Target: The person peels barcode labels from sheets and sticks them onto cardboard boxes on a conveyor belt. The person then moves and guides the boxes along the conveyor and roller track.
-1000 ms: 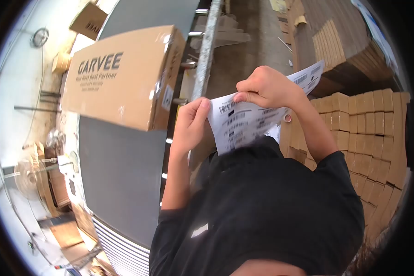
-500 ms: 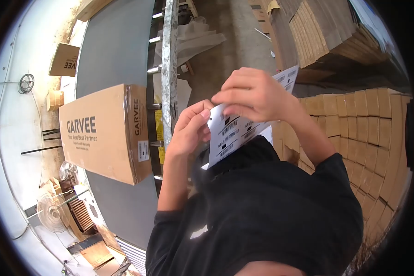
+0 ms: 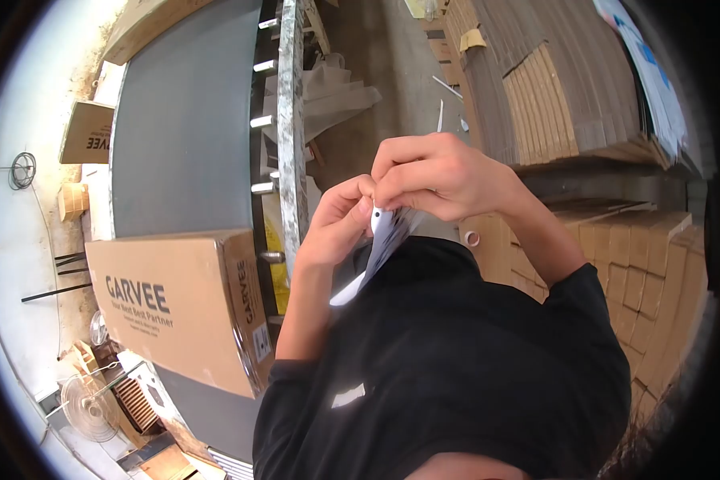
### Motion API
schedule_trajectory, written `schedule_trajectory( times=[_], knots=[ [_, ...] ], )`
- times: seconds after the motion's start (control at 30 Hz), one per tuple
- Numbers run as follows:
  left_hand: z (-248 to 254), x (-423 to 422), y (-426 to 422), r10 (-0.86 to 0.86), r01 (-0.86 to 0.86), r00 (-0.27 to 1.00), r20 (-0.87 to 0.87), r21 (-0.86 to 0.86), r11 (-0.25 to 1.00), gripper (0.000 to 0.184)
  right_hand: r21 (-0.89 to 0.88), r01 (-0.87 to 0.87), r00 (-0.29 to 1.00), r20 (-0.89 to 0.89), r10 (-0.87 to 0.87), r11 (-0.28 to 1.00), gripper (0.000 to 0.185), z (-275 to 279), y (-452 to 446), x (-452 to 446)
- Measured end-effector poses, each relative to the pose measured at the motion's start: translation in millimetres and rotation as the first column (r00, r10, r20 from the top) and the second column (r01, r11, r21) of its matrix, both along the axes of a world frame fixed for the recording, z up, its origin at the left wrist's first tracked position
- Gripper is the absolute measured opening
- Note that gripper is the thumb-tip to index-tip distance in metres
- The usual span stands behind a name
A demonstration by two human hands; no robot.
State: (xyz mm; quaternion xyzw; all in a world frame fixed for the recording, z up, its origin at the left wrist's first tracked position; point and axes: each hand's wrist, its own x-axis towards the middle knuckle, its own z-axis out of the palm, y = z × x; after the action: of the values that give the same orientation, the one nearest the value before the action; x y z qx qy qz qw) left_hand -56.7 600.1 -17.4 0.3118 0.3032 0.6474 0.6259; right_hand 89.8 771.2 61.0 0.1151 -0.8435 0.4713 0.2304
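A sheet of barcode labels (image 3: 382,245) hangs in front of my chest, turned nearly edge-on and slightly blurred. My left hand (image 3: 338,222) is closed, pinching its upper edge between thumb and fingers. Right beside it, my right hand (image 3: 448,176) is closed on the same edge, its fingertips meeting those of the left. Most of the print is hidden by the sheet's angle. To the left, a brown GARVEE carton (image 3: 168,312) with a white label on its end lies on a dark conveyor belt (image 3: 186,120).
A metal rail (image 3: 292,104) with rollers runs along the belt. Stacks of flattened cardboard (image 3: 536,88) stand at upper right, with rows of brown cartons (image 3: 624,272) below. A tape roll (image 3: 472,238) sits near my right forearm. A fan (image 3: 90,408) stands at lower left.
The label sheet has turned from facing the view to nearly edge-on. My right hand has drawn its fingers down to the sheet's edge. The GARVEE carton appears lower in view.
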Motion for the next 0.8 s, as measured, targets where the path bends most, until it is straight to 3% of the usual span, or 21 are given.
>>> schedule_trajectory(
  times=[0.3,0.43,0.63,0.73,0.8],
  knots=[
    [9,-117,85,0.036,-0.037,0.999,-0.01,-0.107,0.994,0.025,-0.039,-0.012,0.993,0.117,0.017,0.999,0.016,0,83,-119],
    [10,-151,125,0.058,-0.057,0.998,0.002,-0.204,0.977,0.024,-0.029,-0.021,0.996,0.087,0.024,0.999,0.015,-13,128,-160],
    [14,-182,177,0.024,-0.054,0.995,-0.101,-0.311,0.949,0.024,-0.16,-0.089,0.985,0.134,0.111,0.983,0.017,-36,191,-188],
    [10,-191,214,0.124,-0.134,0.991,-0.05,-0.334,0.933,0.022,-0.084,-0.012,1.0,0.022,0.014,0.996,0.019,-38,226,-206],
    [6,-198,241,0.212,-0.202,0.977,-0.018,-0.378,0.904,0.02,0.073,0.037,0.995,-0.098,-0.029,0.997,0.019,-41,257,-221]
  ],
)
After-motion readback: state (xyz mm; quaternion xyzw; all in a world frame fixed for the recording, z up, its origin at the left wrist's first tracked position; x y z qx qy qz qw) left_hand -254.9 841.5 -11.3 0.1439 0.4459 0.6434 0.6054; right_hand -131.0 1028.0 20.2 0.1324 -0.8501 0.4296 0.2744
